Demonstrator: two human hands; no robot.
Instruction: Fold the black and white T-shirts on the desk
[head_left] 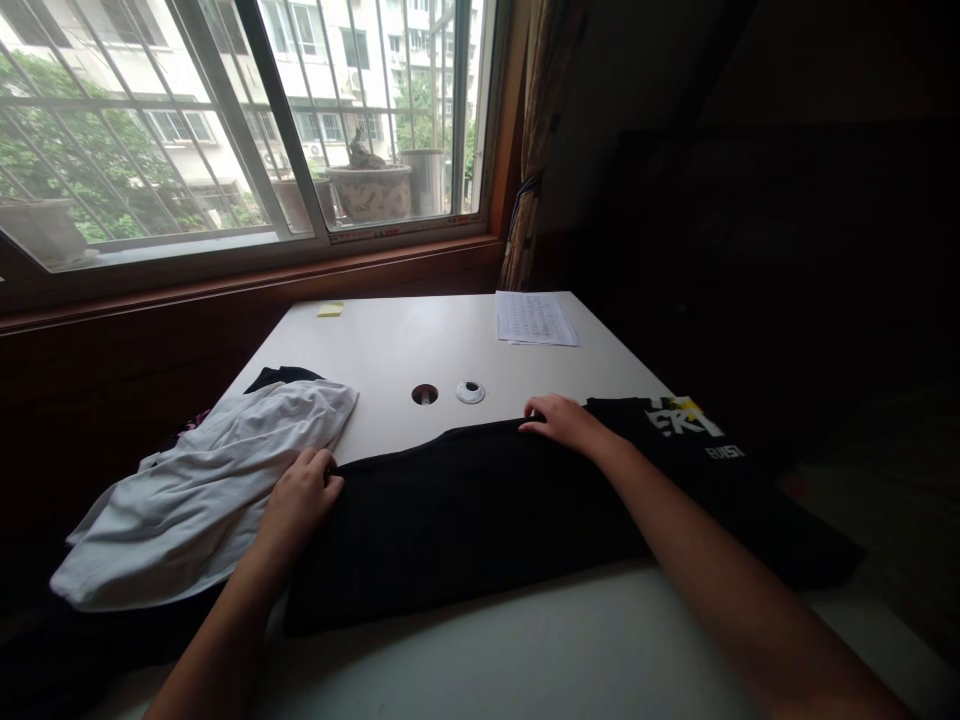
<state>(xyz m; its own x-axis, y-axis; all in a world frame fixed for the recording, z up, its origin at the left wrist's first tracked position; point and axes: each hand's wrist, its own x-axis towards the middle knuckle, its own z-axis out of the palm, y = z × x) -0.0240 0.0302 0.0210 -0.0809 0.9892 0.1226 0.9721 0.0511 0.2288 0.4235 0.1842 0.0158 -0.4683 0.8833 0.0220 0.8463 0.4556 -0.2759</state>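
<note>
A black garment lies across the white table as a long, flat folded strip. The fingers of my left hand are closed on its far left corner, beside a crumpled light grey garment. Farther right, my right hand pinches the far edge of the black cloth. Past my right wrist, black fabric with white and yellow lettering shows. I cannot tell whether it belongs to the same garment.
More dark clothing is heaped under the grey garment at the table's left edge. On the table are printed papers, a yellow sticky note pad, a cable hole and a round white cover. A barred window stands behind.
</note>
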